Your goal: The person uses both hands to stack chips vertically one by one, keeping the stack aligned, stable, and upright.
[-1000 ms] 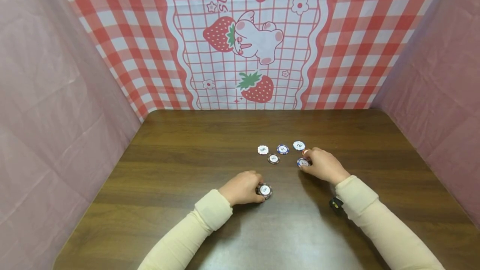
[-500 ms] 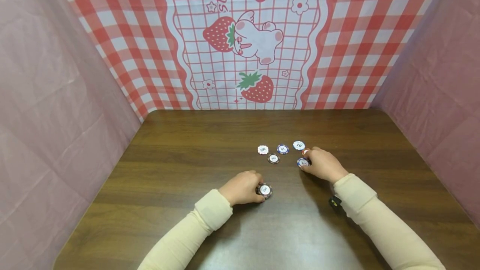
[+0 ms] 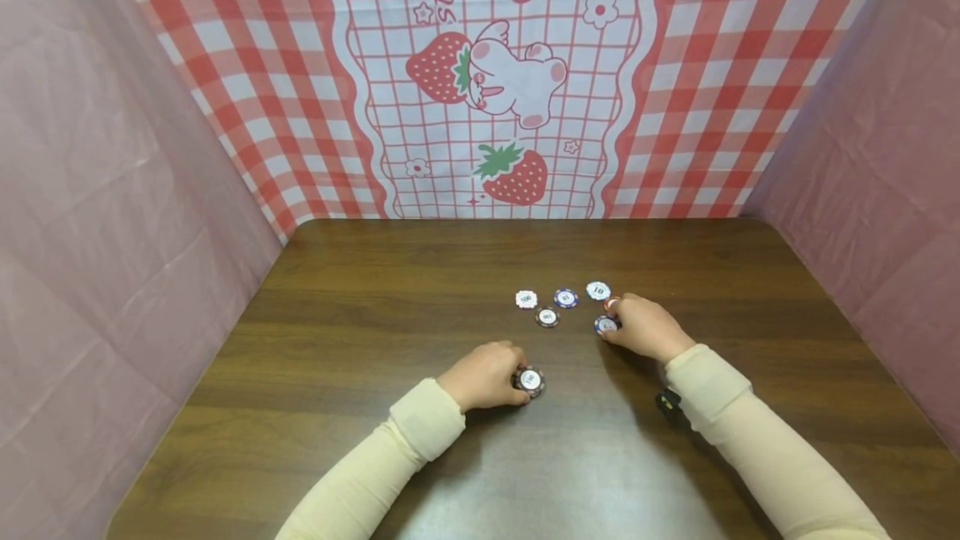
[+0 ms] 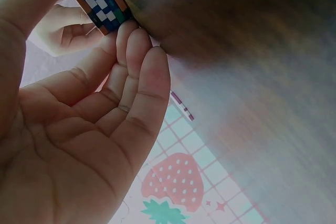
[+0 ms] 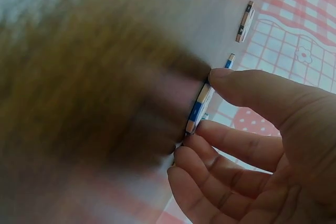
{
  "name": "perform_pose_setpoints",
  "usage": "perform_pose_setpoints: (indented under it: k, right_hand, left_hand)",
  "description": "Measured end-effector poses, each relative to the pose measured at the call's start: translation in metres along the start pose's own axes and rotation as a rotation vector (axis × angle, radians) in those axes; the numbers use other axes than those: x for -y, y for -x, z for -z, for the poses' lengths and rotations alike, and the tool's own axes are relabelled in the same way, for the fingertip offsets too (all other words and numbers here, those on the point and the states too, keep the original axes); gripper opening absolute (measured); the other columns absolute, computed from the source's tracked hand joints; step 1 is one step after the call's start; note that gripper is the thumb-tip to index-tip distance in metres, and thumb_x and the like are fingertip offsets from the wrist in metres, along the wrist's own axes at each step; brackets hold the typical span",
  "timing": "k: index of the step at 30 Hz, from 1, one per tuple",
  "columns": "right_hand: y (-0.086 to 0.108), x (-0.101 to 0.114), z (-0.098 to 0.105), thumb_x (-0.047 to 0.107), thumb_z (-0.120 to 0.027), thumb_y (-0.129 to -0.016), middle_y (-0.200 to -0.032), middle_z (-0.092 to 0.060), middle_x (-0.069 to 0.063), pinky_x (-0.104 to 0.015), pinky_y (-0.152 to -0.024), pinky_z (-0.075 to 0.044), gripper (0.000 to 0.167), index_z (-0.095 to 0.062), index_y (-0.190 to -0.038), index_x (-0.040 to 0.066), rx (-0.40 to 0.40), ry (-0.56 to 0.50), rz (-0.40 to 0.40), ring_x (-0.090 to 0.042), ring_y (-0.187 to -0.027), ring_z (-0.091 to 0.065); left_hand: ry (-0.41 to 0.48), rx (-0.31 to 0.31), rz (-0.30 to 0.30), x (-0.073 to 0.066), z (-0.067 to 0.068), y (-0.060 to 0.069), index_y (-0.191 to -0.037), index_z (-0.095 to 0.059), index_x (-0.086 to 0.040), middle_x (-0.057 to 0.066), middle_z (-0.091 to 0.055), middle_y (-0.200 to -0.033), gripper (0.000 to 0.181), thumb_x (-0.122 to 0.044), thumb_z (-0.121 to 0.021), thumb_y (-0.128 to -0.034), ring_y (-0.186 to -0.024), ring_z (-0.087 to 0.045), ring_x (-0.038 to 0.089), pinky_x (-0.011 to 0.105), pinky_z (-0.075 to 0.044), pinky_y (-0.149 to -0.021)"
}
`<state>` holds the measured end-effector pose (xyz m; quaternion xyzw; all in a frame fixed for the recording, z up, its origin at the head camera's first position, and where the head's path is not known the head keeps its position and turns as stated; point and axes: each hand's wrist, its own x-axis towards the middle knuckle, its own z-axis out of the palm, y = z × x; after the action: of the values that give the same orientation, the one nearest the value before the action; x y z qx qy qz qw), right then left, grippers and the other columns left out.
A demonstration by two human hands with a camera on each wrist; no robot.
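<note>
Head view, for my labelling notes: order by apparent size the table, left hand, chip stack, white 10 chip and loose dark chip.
1. table
2. left hand
3. chip stack, partly covered
4. white 10 chip and loose dark chip: too alike to rank

Chip stack (image 4: 102,2) at my left grip (image 3: 483,377): edge blocked in dark blue, green, orange and white. Chip (image 3: 604,325) at my right grip (image 3: 648,328): blue and white. My sleeves (image 3: 780,457): plain cream. Bench (image 3: 360,340): brown, wood-grained. Backdrop (image 3: 720,48): red-and-white gingham, white panel with red grid and strawberries. Side curtains (image 3: 112,215): plain pink.
</note>
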<state>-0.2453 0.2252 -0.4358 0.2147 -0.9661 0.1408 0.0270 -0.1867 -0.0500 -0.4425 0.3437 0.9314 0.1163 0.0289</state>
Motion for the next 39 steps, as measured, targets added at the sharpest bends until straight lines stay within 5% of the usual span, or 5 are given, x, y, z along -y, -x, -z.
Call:
perform_pose_setpoints:
  k: [16, 39]
  right_hand:
    - [-0.002, 0.001, 0.004, 0.022, -0.076, -0.074, -0.067, -0.053, 0.0, -0.032, -0.058, -0.037, 0.021, -0.061, -0.076, 0.008, 0.071, -0.012, -0.033, -0.015, -0.062, -0.044]
    - [0.001, 0.03, 0.007, 0.022, -0.075, -0.069, -0.075, -0.065, 0.0, -0.035, -0.062, -0.047, 0.025, -0.068, -0.088, 0.007, 0.02, -0.047, 0.04, -0.013, -0.065, -0.054]
  left_hand:
    - [-0.001, 0.004, 0.003, -0.001, 0.0, 0.0, -0.089, -0.067, -0.012, -0.004, -0.065, -0.083, 0.03, -0.033, -0.08, -0.0724, -0.076, -0.058, 0.009, 0.024, -0.048, -0.072]
    - [-0.007, 0.013, 0.013, -0.001, 0.001, 0.0, -0.09, -0.067, -0.012, -0.004, -0.066, -0.084, 0.029, -0.033, -0.079, -0.0733, -0.076, -0.058, 0.01, 0.024, -0.049, -0.072]
